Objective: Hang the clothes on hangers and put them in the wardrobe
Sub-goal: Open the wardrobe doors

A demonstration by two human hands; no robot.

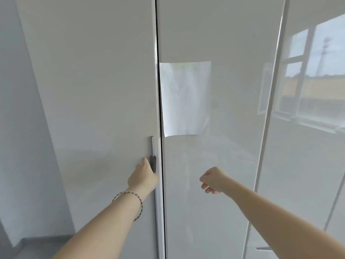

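Wardrobe (93, 90) fills the view, its glossy white doors closed. Left hand (142, 179) grips the vertical bar handle (152, 146) at the left door's edge. Right hand (213, 181), fingers curled and holding nothing, hovers before the adjacent door, below a paper sheet (185, 99).

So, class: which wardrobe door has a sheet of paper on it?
The middle door, right of the left door whose handle the left hand grips; only it bears the sheet.
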